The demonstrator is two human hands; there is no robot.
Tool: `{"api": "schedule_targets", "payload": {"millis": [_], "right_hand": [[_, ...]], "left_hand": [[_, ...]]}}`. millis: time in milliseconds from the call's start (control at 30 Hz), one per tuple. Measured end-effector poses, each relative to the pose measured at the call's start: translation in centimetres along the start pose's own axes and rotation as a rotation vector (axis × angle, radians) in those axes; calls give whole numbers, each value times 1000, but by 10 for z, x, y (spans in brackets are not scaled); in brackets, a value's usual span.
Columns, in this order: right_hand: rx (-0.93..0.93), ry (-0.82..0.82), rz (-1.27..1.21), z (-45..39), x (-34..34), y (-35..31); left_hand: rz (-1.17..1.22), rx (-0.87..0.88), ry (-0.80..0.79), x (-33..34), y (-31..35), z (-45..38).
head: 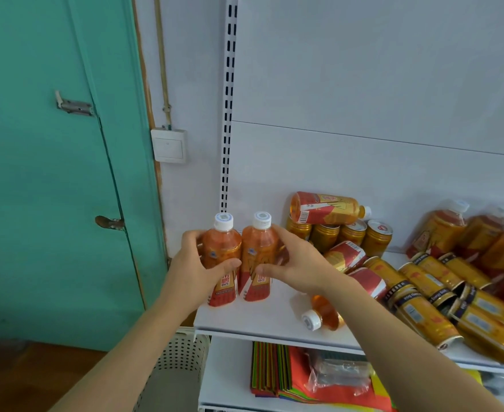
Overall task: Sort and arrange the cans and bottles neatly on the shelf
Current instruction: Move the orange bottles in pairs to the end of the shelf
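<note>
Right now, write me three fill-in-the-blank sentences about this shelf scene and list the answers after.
1. The left hand and right hand each grip an upright ____.
2. Both gripped bottles have ____ caps.
3. One bottle lies on its side atop the standing gold ____.

Answers: bottle; white; cans

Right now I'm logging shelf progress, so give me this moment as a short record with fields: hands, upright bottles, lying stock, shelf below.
left hand: grips the left upright bottle
right hand: grips the right upright bottle
upright bottles: side by side at the left end of the shelf
lying stock: gold cans in a heap at right; one bottle lies across standing cans
shelf below: coloured paper
</note>
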State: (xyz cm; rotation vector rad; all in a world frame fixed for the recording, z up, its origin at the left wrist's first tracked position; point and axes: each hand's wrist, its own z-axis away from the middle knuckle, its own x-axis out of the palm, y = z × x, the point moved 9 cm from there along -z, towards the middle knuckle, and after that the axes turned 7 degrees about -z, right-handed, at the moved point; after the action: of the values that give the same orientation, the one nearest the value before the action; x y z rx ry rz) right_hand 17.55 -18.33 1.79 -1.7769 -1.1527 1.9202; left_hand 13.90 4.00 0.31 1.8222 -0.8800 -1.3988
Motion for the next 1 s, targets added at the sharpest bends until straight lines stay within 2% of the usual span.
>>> {"api": "schedule_targets", "payload": {"millis": [200, 500, 733, 1000], "right_hand": [[8, -12, -45, 9, 8, -6], [-55, 216, -54, 49, -2, -29], [-35, 402, 13, 122, -50, -36], [33, 600, 74, 257, -131, -3]], "left_hand": [[-1, 63, -96, 4, -13, 6], [69, 209, -40, -8, 9, 16], [90, 406, -101, 14, 70, 35], [131, 566, -233, 105, 170, 85]]}}
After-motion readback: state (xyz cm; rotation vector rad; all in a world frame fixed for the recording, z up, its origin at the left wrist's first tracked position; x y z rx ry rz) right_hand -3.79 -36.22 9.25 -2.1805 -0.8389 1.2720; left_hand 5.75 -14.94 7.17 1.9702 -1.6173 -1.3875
